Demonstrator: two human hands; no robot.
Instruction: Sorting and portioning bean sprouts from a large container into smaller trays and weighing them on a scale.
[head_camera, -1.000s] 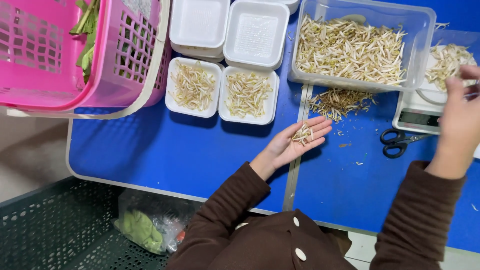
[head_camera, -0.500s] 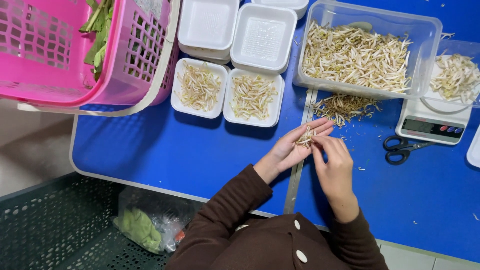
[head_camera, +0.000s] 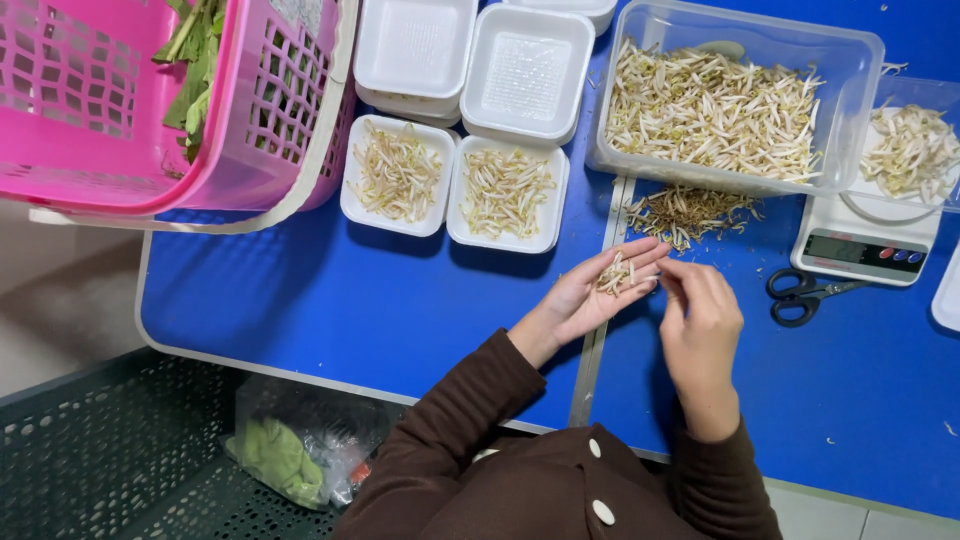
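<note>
Pale sprouts (head_camera: 617, 274) on left palm (head_camera: 590, 295)

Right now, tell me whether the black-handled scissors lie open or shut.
Shut: the black-handled scissors lie flat on the blue table, blades together.

A white scale (head_camera: 868, 240) at the right has a dark oblong screen (head_camera: 843, 247); a clear bag (head_camera: 300, 450) lies below the bench (head_camera: 300, 300).

Left hand (head_camera: 590, 295) cupped, palm up, holding bean sprouts (head_camera: 617, 274); right hand (head_camera: 700, 320) fingertips (pinched) touching them; blue table (head_camera: 330, 310) beneath.
</note>
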